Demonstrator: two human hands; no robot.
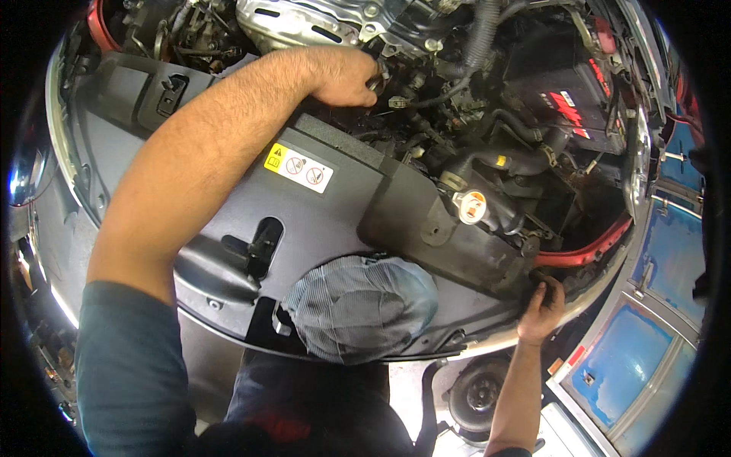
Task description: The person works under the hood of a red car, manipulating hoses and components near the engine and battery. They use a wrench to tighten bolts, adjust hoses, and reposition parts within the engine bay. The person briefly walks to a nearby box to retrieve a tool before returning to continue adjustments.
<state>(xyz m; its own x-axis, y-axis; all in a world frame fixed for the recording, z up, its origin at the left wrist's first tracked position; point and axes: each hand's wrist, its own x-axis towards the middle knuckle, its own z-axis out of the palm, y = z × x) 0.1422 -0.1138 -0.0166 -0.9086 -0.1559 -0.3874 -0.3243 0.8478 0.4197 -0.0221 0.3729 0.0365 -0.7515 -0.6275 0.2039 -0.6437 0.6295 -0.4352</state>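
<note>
My left hand (347, 78) reaches across the black radiator cover (327, 217) into the engine bay. Its fingers are curled at a small part beside the silver heat shield (297, 29), and what they hold is hidden. On the right, my right hand (542, 311) is at the front edge of the bay, near the end of the black cover. The fingers are bent and pressed close together over something dark that I cannot make out. A crumpled grey mesh cloth or cap (362, 308) lies on the cover between my arms.
A radiator cap (470, 206) with an orange and white top sits on the filler neck. The black battery (567, 91) stands at the far right, with hoses (525, 160) in front. A round black part (480, 392) lies below the bumper, near a blue cabinet (632, 335).
</note>
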